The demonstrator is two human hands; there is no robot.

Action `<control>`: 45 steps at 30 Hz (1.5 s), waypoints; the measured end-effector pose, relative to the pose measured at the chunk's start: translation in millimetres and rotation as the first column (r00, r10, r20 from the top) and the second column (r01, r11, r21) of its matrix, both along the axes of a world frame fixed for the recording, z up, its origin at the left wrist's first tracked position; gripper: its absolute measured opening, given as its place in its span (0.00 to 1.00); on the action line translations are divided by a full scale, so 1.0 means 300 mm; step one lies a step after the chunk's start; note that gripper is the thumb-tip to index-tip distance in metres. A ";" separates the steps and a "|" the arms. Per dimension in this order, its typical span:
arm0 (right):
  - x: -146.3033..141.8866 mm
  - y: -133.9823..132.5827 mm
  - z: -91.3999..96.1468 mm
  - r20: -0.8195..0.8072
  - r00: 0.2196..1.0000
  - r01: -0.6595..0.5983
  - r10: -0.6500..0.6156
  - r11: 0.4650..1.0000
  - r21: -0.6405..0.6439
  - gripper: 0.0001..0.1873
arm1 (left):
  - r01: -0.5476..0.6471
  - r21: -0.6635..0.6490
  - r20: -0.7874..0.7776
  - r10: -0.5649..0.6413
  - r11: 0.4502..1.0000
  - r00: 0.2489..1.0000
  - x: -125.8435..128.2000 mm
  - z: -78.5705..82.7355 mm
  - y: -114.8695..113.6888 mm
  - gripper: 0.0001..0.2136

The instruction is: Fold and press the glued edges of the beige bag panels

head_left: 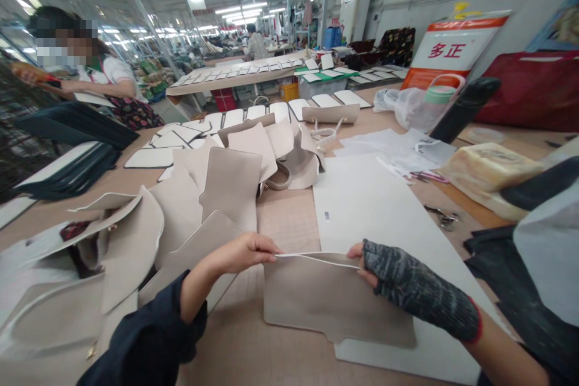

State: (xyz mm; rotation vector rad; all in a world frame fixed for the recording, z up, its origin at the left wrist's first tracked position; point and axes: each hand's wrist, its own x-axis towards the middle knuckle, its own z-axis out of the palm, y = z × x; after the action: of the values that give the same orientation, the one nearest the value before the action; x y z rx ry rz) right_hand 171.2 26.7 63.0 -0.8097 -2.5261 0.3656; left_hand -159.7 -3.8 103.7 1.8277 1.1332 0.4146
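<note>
A beige leather-like bag panel (330,295) lies in front of me, its far part resting partly on a white board (362,205). Along its upper edge a white seam line shows, and the edge gapes slightly between two layers. My left hand (246,253), bare, pinches the left end of that edge between thumb and fingers. My right hand (371,262), in a grey fingerless knit glove, grips the same edge farther right. To the left, several more beige bag panels (230,184) lie in a loose overlapping pile, some with handles and small gold-coloured fittings.
White dark-edged pieces (154,157) spread at the back left, beside a stack of dark panels (76,163). Scissors (443,217), a wrapped yellowish block (493,163) and a green-lidded cup (438,96) sit on the right. A co-worker (99,66) stands at the far left.
</note>
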 end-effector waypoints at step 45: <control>-0.101 -0.040 0.043 0.267 0.963 -0.005 -0.026 0.994 0.113 0.09 | 0.096 0.087 -0.153 -0.082 0.992 0.985 0.238 -0.032 -0.004 0.11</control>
State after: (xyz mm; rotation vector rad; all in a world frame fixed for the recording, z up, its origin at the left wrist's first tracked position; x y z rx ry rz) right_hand 140.8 14.8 76.1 -0.8795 -2.7611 0.1126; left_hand -88.2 -4.9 94.1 2.0115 1.1432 0.2869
